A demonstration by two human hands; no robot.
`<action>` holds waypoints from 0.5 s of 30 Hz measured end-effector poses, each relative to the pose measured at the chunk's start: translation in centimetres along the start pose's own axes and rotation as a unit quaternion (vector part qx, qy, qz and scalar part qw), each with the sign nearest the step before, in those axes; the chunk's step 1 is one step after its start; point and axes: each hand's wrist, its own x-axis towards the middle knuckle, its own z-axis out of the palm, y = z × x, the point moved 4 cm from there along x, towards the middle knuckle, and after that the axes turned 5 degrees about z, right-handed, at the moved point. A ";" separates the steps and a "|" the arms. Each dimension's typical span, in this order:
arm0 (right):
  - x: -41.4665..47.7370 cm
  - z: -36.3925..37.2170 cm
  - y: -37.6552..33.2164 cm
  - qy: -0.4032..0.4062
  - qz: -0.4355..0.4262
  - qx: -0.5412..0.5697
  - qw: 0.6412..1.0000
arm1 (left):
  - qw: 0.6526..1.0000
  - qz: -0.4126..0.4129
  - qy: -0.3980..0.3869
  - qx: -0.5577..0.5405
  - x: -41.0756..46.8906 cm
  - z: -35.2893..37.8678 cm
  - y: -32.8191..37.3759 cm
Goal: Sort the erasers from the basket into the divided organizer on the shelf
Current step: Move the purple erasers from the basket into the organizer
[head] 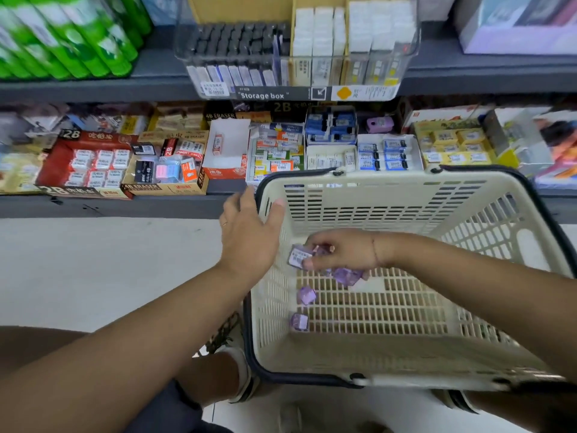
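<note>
A cream plastic basket (pixel 406 195) with a dark rim stands on the floor below the shelves. Several purple wrapped erasers lie on its bottom: one (pixel 306 295), another (pixel 299 321), and a cluster (pixel 348 276) under my right hand. My right hand (pixel 343 253) reaches into the basket and pinches a purple eraser with a white label (pixel 298 257). My left hand (pixel 248 232) rests with straight fingers on the basket's left rim. The clear divided organizer (pixel 299 60) labelled "Storage box" sits on the upper shelf, holding black and white erasers.
The lower shelf (pixel 109 206) carries many open boxes of erasers, among them a red 2B box (pixel 90 164) and a 4B box (pixel 165 170). Green packs (pixel 68 35) fill the upper left. My shoes (pixel 240 364) stand next to the basket on the pale floor.
</note>
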 end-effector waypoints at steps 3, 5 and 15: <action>-3.3 -6.8 -6.2 0.123 -0.086 -0.063 0.987 | 0.922 -0.159 -0.148 -0.319 -0.4 -2.0 4.9; -5.7 -10.3 -10.1 0.201 -0.125 -0.170 0.957 | 0.851 -0.165 -0.256 -0.429 -0.4 -3.6 8.1; -11.2 -18.7 -18.5 0.381 -0.165 -0.131 0.900 | 0.750 -0.097 -0.167 -0.633 3.0 -9.2 15.3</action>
